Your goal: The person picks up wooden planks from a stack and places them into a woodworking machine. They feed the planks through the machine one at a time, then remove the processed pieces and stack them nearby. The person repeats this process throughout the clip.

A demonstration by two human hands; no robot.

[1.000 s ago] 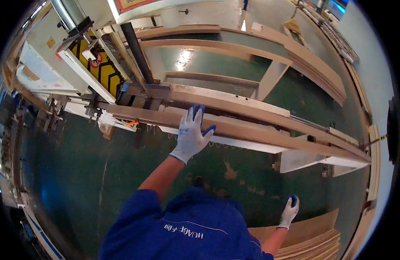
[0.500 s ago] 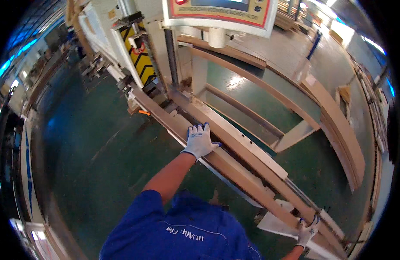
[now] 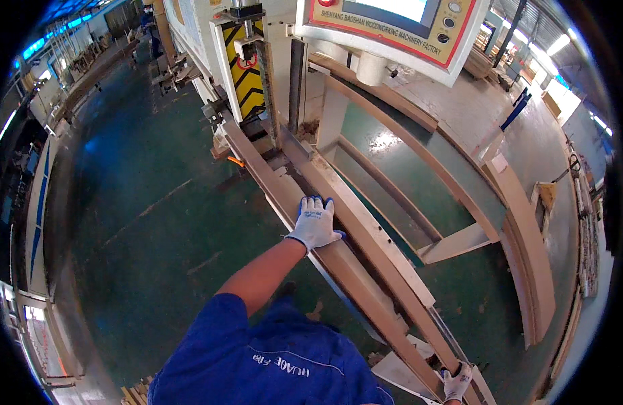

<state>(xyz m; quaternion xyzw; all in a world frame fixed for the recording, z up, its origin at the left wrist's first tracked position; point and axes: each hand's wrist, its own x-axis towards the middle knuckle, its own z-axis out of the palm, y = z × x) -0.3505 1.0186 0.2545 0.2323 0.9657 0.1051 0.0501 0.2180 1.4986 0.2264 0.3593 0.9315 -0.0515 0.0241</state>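
Note:
My left hand (image 3: 315, 225), in a white glove with blue fingertips, lies flat across a long brown board (image 3: 261, 164) on the machine bed. Its fingers are stretched toward the dark gap beside a second long board (image 3: 355, 224), which runs parallel on the far side. At the near right, my right hand (image 3: 457, 383), also gloved, is closed over the edge of the second board near its end. Part of that hand is cut off by the lower rim. Its fingertips show only in part.
A control panel (image 3: 392, 20) overhangs the machine at the top. A yellow-and-black striped plate (image 3: 249, 84) stands at the boards' far end. Beyond the bed is a rectangular wooden frame (image 3: 419, 155), with stacked long boards (image 3: 527, 263) at right. Green floor (image 3: 156, 223) lies left.
The view has shifted and turned, so the machine and panel appear farther right and the panel larger. Both hands keep about the same places on the boards.

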